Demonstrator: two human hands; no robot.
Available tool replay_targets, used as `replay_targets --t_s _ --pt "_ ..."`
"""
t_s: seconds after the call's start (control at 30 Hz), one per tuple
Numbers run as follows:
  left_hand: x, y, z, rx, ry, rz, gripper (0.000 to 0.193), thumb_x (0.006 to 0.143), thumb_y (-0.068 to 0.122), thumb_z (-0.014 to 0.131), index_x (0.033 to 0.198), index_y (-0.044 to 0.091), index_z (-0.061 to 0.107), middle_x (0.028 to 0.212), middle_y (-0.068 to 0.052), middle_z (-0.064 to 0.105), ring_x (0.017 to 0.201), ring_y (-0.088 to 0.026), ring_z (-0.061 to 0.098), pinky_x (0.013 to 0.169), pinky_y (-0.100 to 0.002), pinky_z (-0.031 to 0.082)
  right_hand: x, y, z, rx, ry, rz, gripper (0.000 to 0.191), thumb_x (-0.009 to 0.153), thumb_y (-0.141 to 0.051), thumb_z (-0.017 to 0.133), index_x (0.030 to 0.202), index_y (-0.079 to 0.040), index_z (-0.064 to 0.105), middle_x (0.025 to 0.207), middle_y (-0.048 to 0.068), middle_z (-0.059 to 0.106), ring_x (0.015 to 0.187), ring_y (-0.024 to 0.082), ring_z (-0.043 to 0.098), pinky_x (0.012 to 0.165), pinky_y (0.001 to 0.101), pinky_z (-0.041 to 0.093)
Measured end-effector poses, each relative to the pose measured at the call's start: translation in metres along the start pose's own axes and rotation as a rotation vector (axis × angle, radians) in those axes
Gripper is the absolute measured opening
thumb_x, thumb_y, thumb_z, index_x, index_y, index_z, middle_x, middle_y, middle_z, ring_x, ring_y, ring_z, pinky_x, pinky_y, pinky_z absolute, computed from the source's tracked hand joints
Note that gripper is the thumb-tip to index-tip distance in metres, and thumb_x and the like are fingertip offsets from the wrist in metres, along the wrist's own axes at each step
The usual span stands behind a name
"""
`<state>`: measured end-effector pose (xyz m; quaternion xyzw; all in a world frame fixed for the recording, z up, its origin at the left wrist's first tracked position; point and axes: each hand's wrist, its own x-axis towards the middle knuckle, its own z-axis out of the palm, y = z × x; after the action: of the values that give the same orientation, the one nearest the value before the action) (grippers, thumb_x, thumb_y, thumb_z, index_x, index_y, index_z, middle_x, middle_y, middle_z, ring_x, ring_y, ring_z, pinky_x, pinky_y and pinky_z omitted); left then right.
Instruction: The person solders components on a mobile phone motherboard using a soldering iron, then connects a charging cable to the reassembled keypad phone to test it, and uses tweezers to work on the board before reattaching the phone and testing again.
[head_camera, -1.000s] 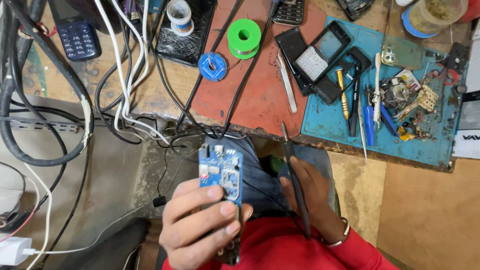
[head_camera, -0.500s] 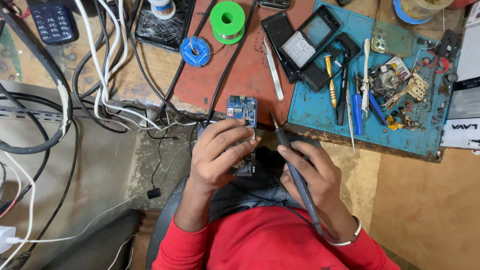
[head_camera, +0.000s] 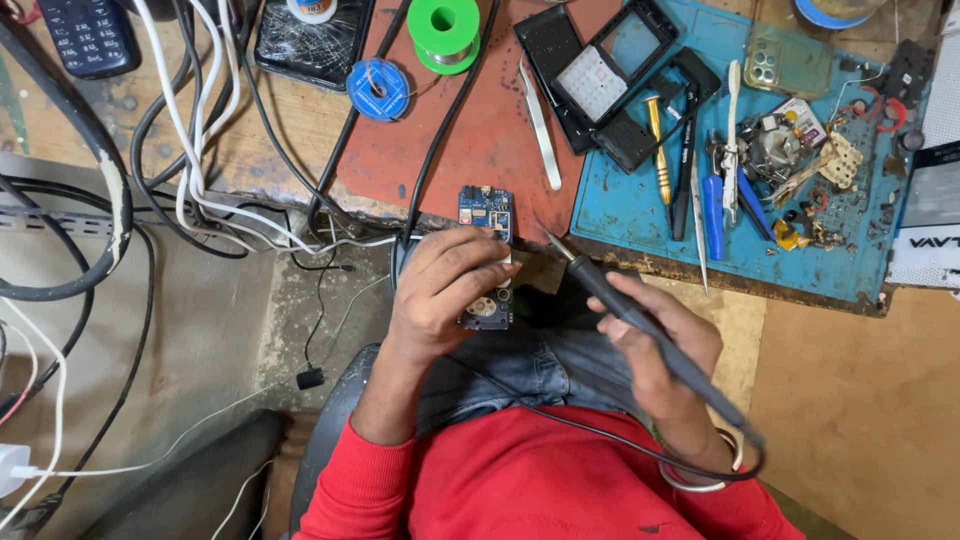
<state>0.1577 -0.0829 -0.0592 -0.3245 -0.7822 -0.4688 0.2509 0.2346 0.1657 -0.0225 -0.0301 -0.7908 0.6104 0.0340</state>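
My left hand grips a small blue circuit board at the near edge of the red mat; the fingers cover its lower half. My right hand holds a black soldering iron like a pen, its tip pointing up-left a short way right of the board and not touching it. The iron's black cord runs back across my red sleeve and lap.
A blue mat to the right carries phone frames, screwdrivers, a toothbrush and small parts. Tweezers, a green solder spool and a blue spool lie on the red mat. Cables, a cracked phone and a keypad phone crowd the left.
My left hand has carried the blue board up from my lap to the edge of the red mat. My right hand with the soldering iron has risen and its tip has come closer to the board.
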Motion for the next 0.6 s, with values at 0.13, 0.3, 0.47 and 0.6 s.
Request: replay_targets --t_s 0.13,0.3,0.47,0.6 --pt "0.0 -0.006 0.003 -0.006 -0.009 -0.008 0.031 0.077 0.006 0.076 0.108 0.003 0.074 0.116 -0.01 0.07 0.113 -0.032 0.068 0.096 -0.044 0.056 0.009 0.006 -0.004 0.293 0.089 -0.073 0.042 0.101 -0.017 0.058 0.13 0.012 0.062 0.1 0.023 0.075 0.081 0.021 0.073 0.073 0.0306 0.059" --pt "0.004 -0.017 0.013 -0.005 0.019 -0.019 0.029 0.078 0.01 0.077 0.107 0.004 0.074 0.114 -0.009 0.07 0.111 -0.03 0.068 0.094 -0.044 0.054 0.04 0.001 0.017 0.143 0.041 -0.208 0.04 0.106 -0.011 0.065 0.136 0.005 0.045 0.12 0.02 0.064 0.1 0.022 0.07 0.086 0.034 0.061" --pt "0.008 -0.033 0.016 0.011 0.02 -0.033 0.018 0.087 0.009 0.079 0.103 0.005 0.073 0.113 -0.007 0.071 0.11 -0.027 0.068 0.092 -0.043 0.053 0.091 0.005 0.048 0.195 0.035 -0.225 0.032 0.104 -0.001 0.067 0.131 0.0 0.051 0.104 0.012 0.07 0.092 0.015 0.07 0.084 0.0284 0.058" --pt "0.011 -0.051 0.022 0.016 0.035 -0.022 0.016 0.088 0.01 0.081 0.101 0.005 0.073 0.112 -0.007 0.072 0.109 -0.026 0.069 0.09 -0.042 0.052 0.114 0.015 0.067 0.089 -0.009 -0.215 0.034 0.104 -0.001 0.067 0.134 0.003 0.051 0.11 0.014 0.069 0.102 0.016 0.07 0.091 0.028 0.057"
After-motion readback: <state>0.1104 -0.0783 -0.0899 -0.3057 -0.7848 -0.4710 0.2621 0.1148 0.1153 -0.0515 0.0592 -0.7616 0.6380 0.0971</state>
